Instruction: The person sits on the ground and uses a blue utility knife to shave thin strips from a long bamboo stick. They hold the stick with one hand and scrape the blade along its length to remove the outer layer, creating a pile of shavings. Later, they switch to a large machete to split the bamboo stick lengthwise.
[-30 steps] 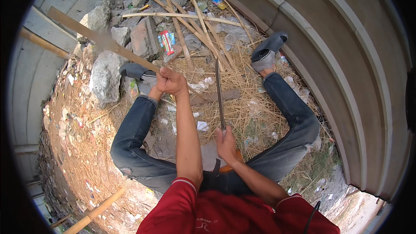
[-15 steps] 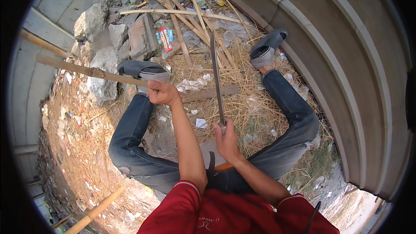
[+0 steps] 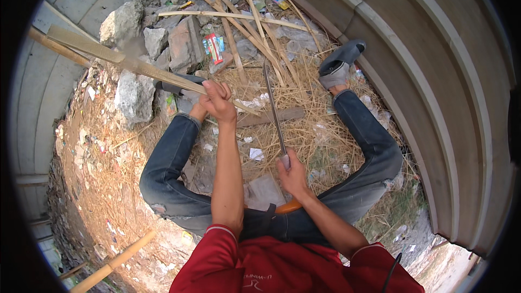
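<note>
A long split bamboo strip point(image 3: 144, 68) slants up and left from my left hand point(image 3: 219, 103), which is closed on it near its lower end. That end sticks out a little to the right of my fingers. In my right hand point(image 3: 293, 174) is the handle of a machete, its narrow dark blade point(image 3: 275, 113) pointing away and slightly left. The blade stands apart from the strip. Between my legs a flat piece of wood point(image 3: 271, 116) lies on the straw, beyond the right hand and below the strip's end.
Several bamboo strips point(image 3: 233, 40) lie crossed ahead. Rocks point(image 3: 184, 46) are heaped at the far left, with a red packet point(image 3: 215, 50) beside them. A ribbed metal wall point(image 3: 423, 76) curves along the right. A bamboo pole point(image 3: 116, 261) lies at the lower left.
The bamboo strip has turned, showing its broader face, and its near end has come into view. My left hand has shifted slightly right, its fingers loosened a little; the machete has lowered slightly.
</note>
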`<move>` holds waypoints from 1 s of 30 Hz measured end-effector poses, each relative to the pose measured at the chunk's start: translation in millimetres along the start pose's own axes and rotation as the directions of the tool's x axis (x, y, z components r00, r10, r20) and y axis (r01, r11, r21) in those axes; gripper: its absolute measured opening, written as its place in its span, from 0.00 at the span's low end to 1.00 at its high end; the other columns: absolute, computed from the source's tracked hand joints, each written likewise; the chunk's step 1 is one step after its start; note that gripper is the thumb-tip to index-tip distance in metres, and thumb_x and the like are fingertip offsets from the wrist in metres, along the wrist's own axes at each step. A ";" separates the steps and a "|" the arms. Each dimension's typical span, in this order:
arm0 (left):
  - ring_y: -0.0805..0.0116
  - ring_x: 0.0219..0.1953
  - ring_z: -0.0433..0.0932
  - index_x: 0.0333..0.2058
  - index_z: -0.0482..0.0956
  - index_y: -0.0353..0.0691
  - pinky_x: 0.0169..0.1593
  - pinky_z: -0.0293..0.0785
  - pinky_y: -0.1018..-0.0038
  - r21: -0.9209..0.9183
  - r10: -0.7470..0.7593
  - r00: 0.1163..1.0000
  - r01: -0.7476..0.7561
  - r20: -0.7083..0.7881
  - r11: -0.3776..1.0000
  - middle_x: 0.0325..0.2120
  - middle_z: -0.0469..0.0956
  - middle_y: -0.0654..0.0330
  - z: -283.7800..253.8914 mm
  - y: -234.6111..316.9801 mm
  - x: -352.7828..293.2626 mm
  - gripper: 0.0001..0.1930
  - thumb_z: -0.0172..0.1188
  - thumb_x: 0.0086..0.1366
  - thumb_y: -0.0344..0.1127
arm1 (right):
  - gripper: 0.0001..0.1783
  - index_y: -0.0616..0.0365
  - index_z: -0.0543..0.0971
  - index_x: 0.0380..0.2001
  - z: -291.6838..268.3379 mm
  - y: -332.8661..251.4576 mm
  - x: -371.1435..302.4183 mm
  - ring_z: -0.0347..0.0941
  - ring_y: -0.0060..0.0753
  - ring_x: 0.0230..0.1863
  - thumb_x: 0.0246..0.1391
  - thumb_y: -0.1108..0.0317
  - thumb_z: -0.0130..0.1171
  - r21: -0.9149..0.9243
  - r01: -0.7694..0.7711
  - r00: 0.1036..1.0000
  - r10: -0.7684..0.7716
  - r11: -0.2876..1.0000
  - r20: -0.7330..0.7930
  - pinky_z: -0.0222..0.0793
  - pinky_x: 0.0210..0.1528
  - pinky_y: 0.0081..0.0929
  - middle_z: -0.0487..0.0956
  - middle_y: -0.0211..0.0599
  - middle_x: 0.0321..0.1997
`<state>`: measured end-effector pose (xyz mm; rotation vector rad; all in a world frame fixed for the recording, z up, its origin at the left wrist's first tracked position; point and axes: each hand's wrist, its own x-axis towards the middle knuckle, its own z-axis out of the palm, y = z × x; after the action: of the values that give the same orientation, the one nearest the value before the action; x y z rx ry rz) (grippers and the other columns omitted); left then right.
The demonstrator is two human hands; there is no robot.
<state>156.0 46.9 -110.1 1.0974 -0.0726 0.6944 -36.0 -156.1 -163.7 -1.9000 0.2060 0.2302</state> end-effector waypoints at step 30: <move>0.77 0.16 0.59 0.18 0.58 0.39 0.21 0.52 0.74 0.393 0.156 0.935 -0.019 -0.318 0.919 0.12 0.59 0.67 39.2 -19.6 -34.6 0.30 0.44 0.79 0.51 | 0.21 0.65 0.68 0.56 8.5 -66.5 5.7 0.80 0.62 0.31 0.67 0.62 0.54 0.154 0.144 0.989 -0.139 0.977 -0.041 0.71 0.30 0.46 0.82 0.59 0.34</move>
<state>150.3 -7.7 -120.3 1.3368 0.3308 1.0038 -14.1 -126.2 -107.5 -1.7535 0.1044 0.0868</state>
